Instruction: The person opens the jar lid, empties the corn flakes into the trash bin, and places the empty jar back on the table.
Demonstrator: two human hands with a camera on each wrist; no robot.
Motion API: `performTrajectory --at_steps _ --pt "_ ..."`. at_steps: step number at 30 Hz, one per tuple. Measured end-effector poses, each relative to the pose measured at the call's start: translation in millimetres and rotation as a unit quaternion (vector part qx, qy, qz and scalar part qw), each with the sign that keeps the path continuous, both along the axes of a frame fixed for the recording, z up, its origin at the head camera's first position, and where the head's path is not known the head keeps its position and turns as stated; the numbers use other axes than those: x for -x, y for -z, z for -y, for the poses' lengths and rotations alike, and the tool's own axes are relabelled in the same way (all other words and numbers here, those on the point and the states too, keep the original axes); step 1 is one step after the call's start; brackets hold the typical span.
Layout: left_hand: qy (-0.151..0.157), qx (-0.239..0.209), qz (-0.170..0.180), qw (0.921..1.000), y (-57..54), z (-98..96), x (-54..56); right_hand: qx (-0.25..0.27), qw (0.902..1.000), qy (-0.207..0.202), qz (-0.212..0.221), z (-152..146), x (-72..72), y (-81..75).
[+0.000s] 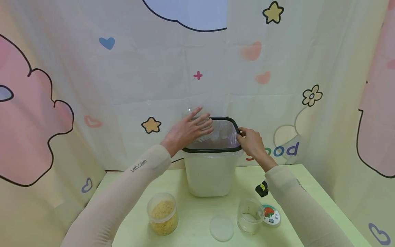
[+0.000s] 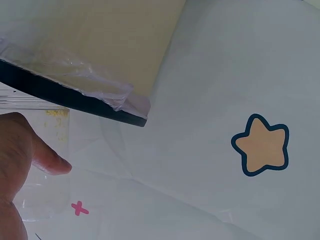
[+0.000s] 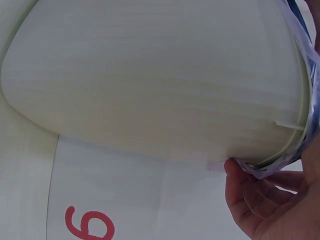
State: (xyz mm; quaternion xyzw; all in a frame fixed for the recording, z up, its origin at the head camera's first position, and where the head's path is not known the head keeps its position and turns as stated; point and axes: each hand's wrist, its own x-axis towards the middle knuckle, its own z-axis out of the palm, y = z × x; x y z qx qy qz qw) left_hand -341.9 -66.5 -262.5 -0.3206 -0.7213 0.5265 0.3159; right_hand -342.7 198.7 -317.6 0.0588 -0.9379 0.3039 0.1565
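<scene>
Left hand (image 1: 191, 128): holds a clear jar (image 2: 47, 192) across its side, thumb along the wall, the other fingers spread.
Right hand (image 1: 251, 140): pinches the right edge of the bin's black rim (image 1: 213, 150) together with the liner (image 2: 120, 95).
Jar position: at the left part of the bin's mouth, tilted, its ridged neck toward the opening; yellow crumbs (image 2: 57, 114) cling near that neck.
Step in hand: judged to be emptying the jar into the bin (image 1: 210, 175) while the right hand steadies it.
Next move: probably calls for a steeper tip or a shake to free the clinging crumbs, with the neck kept inside the rim.
Bin: pale, smooth, tapering plastic with rounded corners, upright at the far middle of the table (image 1: 191, 219); thin, crinkled film overhangs its rim.
Near left: an upright, translucent crumb-filled jar (image 1: 163, 218), its contents yellow and grainy.
Near right: an open clear container (image 1: 249, 224), cylindrical; a flat frosted disc (image 1: 221, 228) lies just left of it, a round printed lid (image 1: 272, 215) just right.
Farther right: a small black, angular object (image 1: 262, 189) with a yellow patch, partly hidden by the sleeve (image 1: 282, 181); its nature cannot be told.
Table surface: pale, yellowish green, smooth.
</scene>
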Motion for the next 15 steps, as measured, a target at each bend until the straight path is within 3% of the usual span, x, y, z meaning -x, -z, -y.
performTrajectory --at_steps 15 --pt "0.009 0.048 0.002 0.9988 -0.9 -6.2 0.0 0.009 0.9999 -0.003 0.005 0.2 -0.9 0.7"
